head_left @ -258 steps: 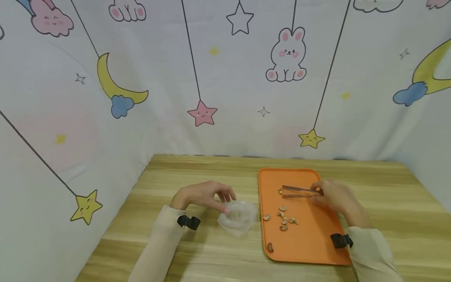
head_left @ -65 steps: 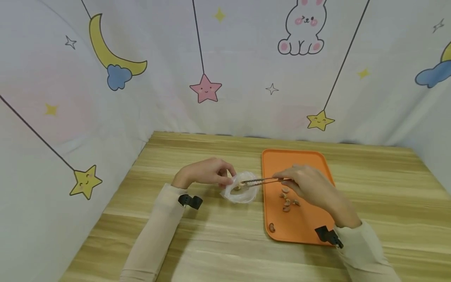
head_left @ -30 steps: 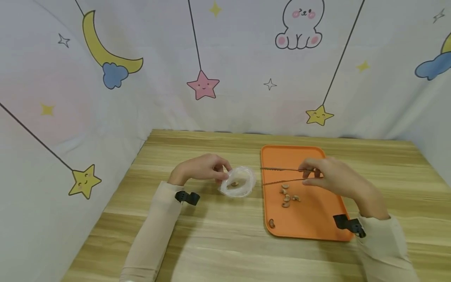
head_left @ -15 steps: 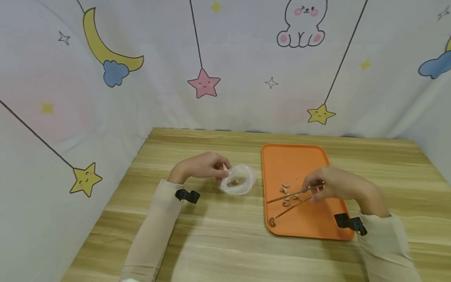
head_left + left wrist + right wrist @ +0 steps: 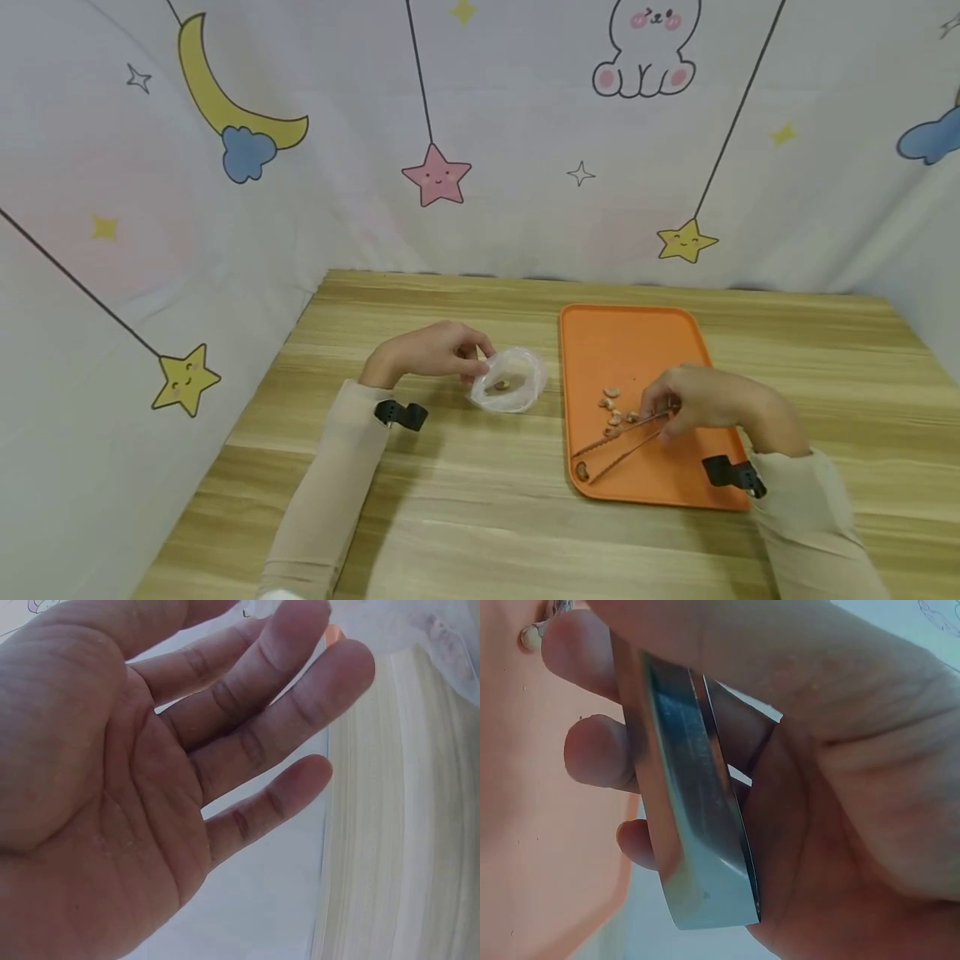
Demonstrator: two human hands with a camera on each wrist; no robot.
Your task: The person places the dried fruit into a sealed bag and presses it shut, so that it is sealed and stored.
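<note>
My left hand [image 5: 433,352] pinches the rim of a clear plastic bag [image 5: 529,398] standing with its mouth spread, and a cashew [image 5: 502,385] shows inside. In the left wrist view the other fingers of that hand [image 5: 150,772] are loosely extended beside the bag [image 5: 450,645]. Metal tongs [image 5: 628,452] are gripped in my right hand [image 5: 705,400], their arms parted. The tong tips stand on either side of a lone cashew [image 5: 582,472] at the near left corner of the orange tray [image 5: 637,342]. Up close, the tongs' bent end [image 5: 705,825] lies across my right palm.
Several cashews [image 5: 611,392] lie grouped left of the tray's middle, partly behind the tongs. The tray's raised rim runs beside the bag. Bare wooden table [image 5: 480,533] stretches in front, and a printed curtain [image 5: 510,233] hangs behind.
The tongs put a cashew into the bag, then swung back over the tray and down to the lone cashew in its near left corner. My left hand stays at the bag's rim.
</note>
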